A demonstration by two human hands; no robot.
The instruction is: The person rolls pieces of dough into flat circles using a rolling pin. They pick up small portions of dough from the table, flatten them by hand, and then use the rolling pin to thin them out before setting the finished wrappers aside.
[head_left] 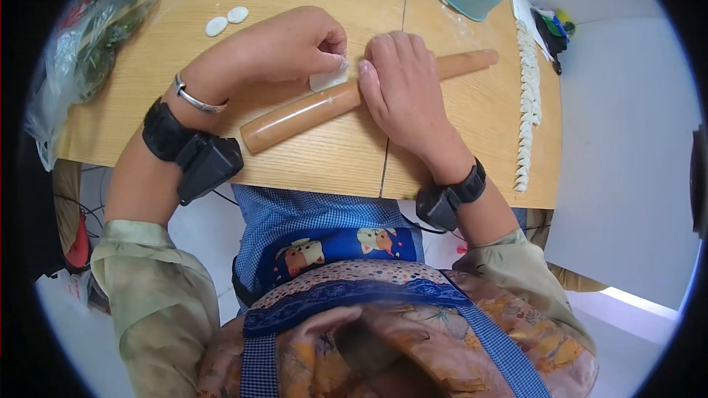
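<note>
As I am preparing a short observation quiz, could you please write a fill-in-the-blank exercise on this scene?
The right hand lies over the wooden ____.
A silver bracelet circles the ____ wrist.
Near the left hand lie ____ small round dough discs.
A row of shaped dough pieces runs down the ____ side of the table.

Missing words: rolling pin; left; three; right.

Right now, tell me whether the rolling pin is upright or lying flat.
Lying flat: the rolling pin stretches along the table, right hand over its middle.
</note>
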